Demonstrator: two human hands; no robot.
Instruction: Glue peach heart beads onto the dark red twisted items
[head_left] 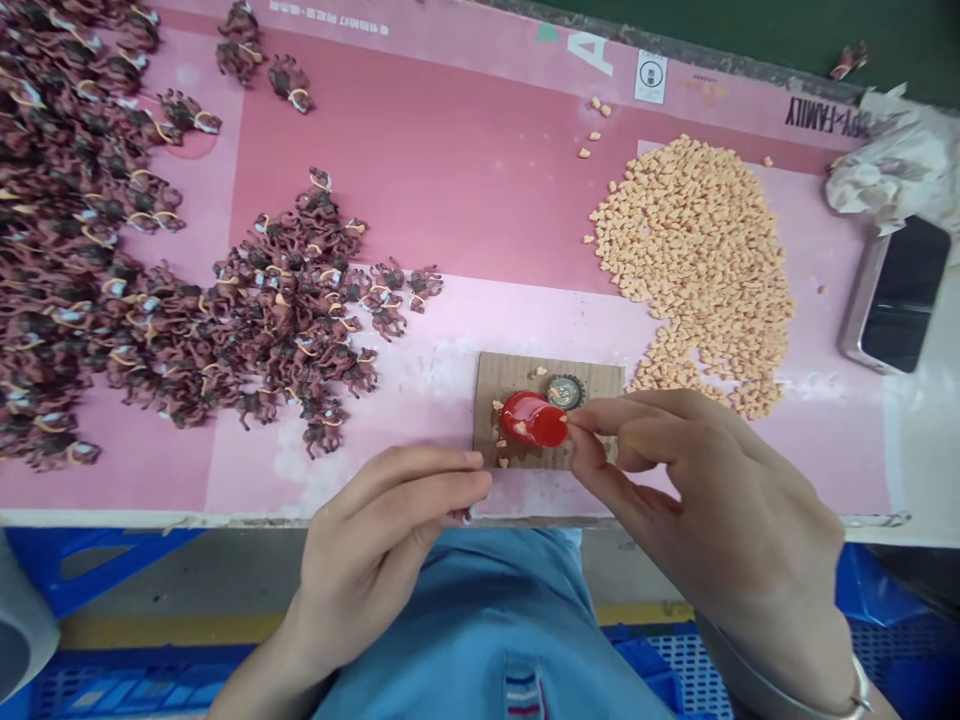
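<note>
My right hand is closed in a pinch at the right rim of a small red cup. Between its fingertips a tiny pale-yellow piece shows, right beside the cup. The cup stands tilted on a square of cardboard, with a metal bottle cap behind it and a few loose yellow pieces around. My left hand is curled at the table's front edge, left of the cardboard. A bit of a small brown figurine sticks out under its fingers; the rest is hidden.
Many brown animal figurines with yellow bands lie heaped on the left. A pile of small yellow pieces spreads at right. Farther right lie a phone and crumpled white paper. Blue plastic crates stand below the table edge.
</note>
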